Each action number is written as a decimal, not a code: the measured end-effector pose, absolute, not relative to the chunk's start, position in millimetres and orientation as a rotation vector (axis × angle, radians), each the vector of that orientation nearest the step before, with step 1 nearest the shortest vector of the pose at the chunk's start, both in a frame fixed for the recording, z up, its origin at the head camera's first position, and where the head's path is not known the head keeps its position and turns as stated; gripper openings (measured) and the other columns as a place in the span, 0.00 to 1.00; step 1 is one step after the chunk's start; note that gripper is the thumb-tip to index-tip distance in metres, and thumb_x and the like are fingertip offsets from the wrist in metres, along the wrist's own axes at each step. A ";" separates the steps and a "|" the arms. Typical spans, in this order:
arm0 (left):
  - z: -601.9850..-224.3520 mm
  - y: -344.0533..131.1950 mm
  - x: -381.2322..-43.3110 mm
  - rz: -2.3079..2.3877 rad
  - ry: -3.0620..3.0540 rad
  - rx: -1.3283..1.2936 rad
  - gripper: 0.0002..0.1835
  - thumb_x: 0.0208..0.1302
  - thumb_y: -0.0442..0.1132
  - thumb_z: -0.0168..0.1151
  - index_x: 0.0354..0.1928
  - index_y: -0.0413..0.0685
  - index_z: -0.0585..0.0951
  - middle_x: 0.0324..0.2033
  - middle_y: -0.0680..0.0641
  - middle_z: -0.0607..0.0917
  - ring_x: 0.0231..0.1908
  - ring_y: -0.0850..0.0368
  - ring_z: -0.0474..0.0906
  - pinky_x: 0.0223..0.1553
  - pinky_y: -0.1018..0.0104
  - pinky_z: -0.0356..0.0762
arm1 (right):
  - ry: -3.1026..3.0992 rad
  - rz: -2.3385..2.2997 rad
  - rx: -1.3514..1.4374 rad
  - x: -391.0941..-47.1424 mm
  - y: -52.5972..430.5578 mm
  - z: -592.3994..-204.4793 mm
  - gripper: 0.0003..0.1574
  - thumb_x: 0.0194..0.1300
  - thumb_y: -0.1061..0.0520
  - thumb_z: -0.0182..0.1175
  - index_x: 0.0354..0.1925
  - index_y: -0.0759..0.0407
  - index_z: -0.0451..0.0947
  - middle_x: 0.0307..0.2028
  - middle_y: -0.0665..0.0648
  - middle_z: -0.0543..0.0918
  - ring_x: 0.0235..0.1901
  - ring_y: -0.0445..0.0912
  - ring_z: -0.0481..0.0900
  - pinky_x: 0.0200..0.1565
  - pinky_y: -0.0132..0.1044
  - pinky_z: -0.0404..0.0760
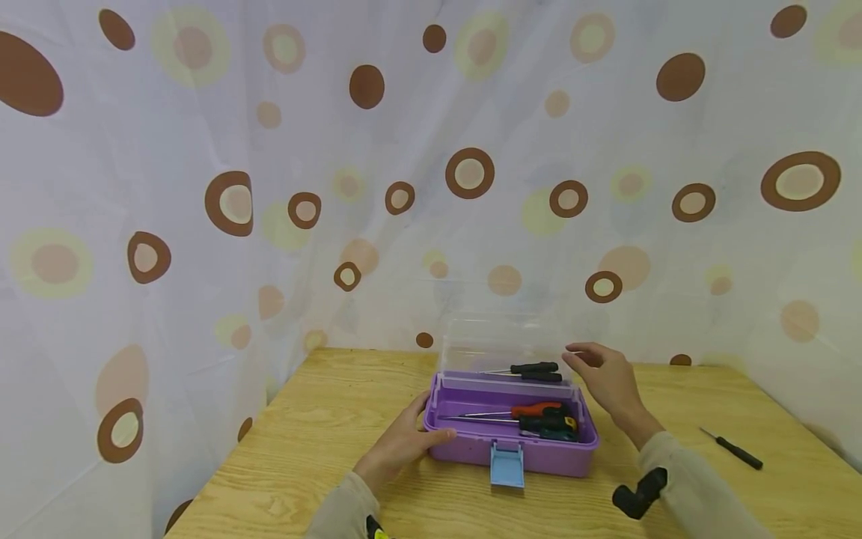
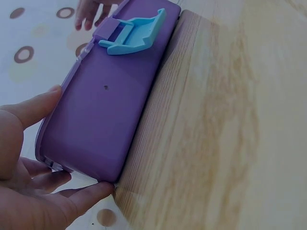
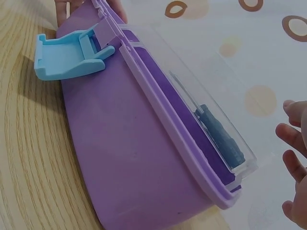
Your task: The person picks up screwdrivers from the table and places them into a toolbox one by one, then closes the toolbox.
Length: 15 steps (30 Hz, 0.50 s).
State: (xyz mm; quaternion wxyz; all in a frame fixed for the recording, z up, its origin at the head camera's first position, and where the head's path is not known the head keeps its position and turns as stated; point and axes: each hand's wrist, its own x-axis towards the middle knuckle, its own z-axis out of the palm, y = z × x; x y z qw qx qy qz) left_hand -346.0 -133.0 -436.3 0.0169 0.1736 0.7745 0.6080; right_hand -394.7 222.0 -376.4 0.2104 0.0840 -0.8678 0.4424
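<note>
A purple toolbox (image 1: 458, 450) stands on the table with its clear lid (image 1: 498, 337) raised at the back and its light blue latch (image 1: 507, 468) hanging down in front. My left hand (image 1: 402, 440) grips the box's left end, thumb at the front rim and fingers round the side. Beside the lid's right edge, my right hand (image 1: 609, 378) is raised with fingers loosely bent and nothing in them. Inside lie a red-handled screwdriver (image 1: 532, 409) and a black-and-yellow-handled screwdriver (image 1: 539, 424). Two black-handled screwdrivers (image 1: 535, 367) show against the lower lid.
A black-handled screwdriver (image 1: 738, 452) lies on the wooden table (image 1: 680, 404) to the right of my right forearm. A white curtain with brown and beige circles (image 1: 404, 112) hangs behind the table and along its left side.
</note>
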 end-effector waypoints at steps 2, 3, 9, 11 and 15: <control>-436.2 -134.1 -345.4 1.890 2.407 0.536 0.49 0.64 0.43 0.75 0.80 0.40 0.57 0.75 0.34 0.63 0.75 0.33 0.52 0.72 0.29 0.41 | -2.426 1.234 0.237 -393.4 221.3 -375.5 0.29 0.76 0.43 0.61 0.62 0.64 0.80 0.54 0.69 0.84 0.54 0.64 0.80 0.55 0.61 0.78; -436.2 -134.6 -345.1 1.890 2.405 0.536 0.49 0.64 0.43 0.75 0.80 0.40 0.57 0.75 0.34 0.62 0.76 0.33 0.51 0.72 0.29 0.41 | -2.434 1.237 0.239 -392.7 221.1 -375.2 0.30 0.76 0.43 0.61 0.62 0.64 0.80 0.54 0.69 0.84 0.55 0.64 0.80 0.55 0.62 0.78; -436.8 -136.3 -343.3 1.898 2.392 0.526 0.49 0.65 0.44 0.75 0.81 0.41 0.56 0.76 0.34 0.62 0.76 0.34 0.51 0.72 0.30 0.41 | -2.469 1.232 0.263 -389.1 223.9 -377.5 0.31 0.76 0.42 0.61 0.63 0.64 0.79 0.55 0.70 0.84 0.56 0.64 0.79 0.56 0.62 0.78; -436.9 -135.9 -344.3 1.897 2.391 0.525 0.49 0.65 0.44 0.74 0.81 0.42 0.57 0.76 0.35 0.62 0.76 0.35 0.51 0.72 0.30 0.42 | -2.469 1.239 0.270 -388.4 228.0 -378.3 0.32 0.77 0.41 0.60 0.63 0.64 0.79 0.55 0.69 0.83 0.56 0.65 0.79 0.56 0.62 0.77; -436.3 -135.2 -344.7 1.890 2.412 0.521 0.49 0.64 0.45 0.75 0.81 0.44 0.58 0.76 0.36 0.62 0.76 0.35 0.52 0.72 0.31 0.43 | -2.465 1.265 0.279 -387.5 236.0 -378.1 0.33 0.76 0.40 0.60 0.63 0.64 0.79 0.54 0.69 0.84 0.56 0.64 0.78 0.54 0.59 0.78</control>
